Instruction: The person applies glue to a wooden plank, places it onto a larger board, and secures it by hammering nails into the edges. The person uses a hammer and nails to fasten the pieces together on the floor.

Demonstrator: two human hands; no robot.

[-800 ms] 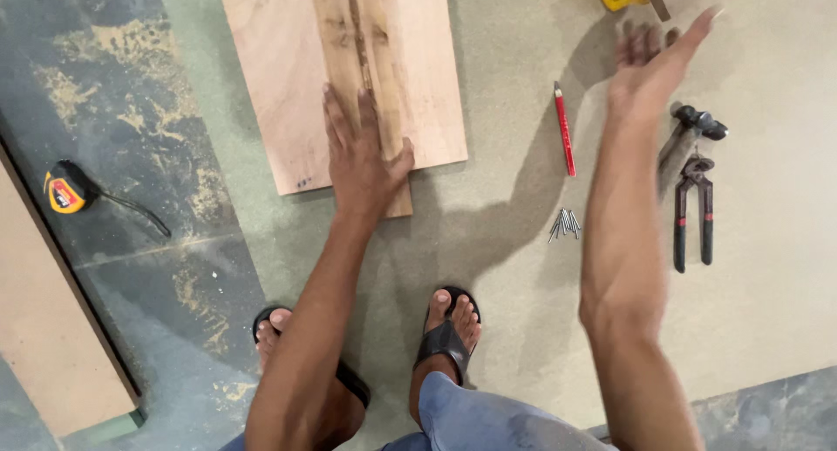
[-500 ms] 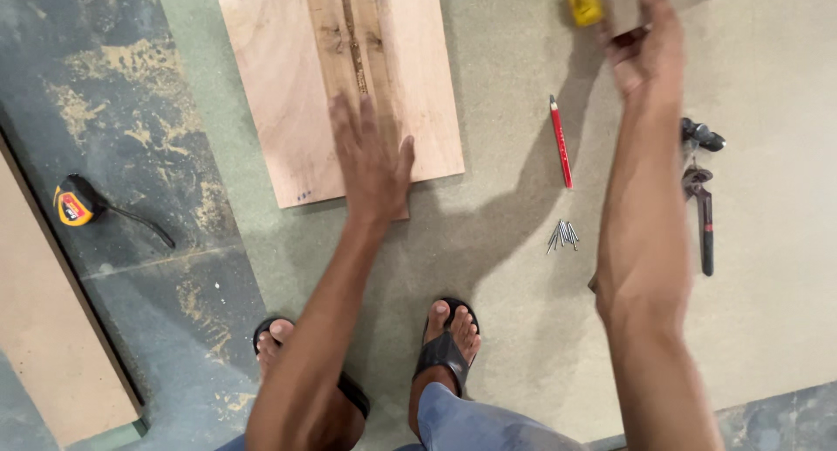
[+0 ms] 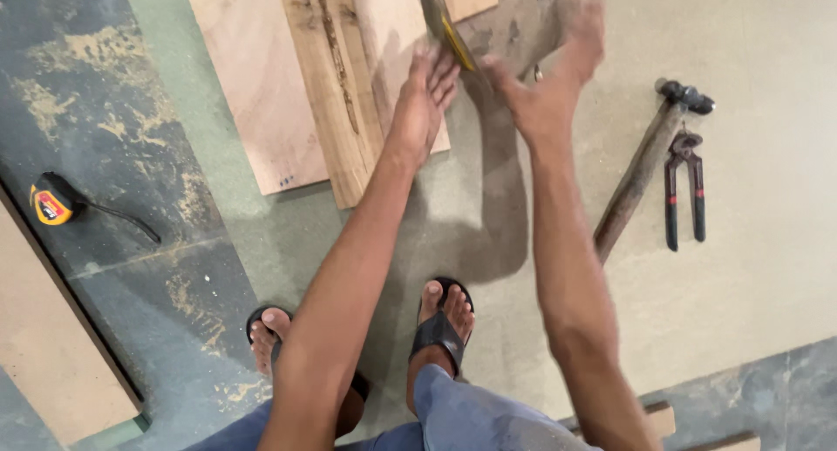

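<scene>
No container shows on the floor. The left hand (image 3: 425, 98) lies flat, fingers released, on the plywood board (image 3: 261, 85), beside the rough plank (image 3: 336, 93) whose long axis runs from 11 to 5 o'clock. The right hand (image 3: 547, 89) is blurred, spread open and grasping nothing; a yellow tool (image 3: 455, 41) between the hands is hard to make out. A hammer (image 3: 641, 167) and pincers (image 3: 684, 189) lie at 3 o'clock, a tape measure (image 3: 51, 202) at 9.

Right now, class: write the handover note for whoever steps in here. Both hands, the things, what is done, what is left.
Left hand: flat on the wooden plank, holding nothing.
Right hand: open, blurred, above the floor beside the yellow tool; grip unclear.
Plank lies on the plywood sheet. Hammer and pincers lie to the right, tape measure to the left.
Done: plank laid on sheet. Left: no tool picked up yet.
</scene>
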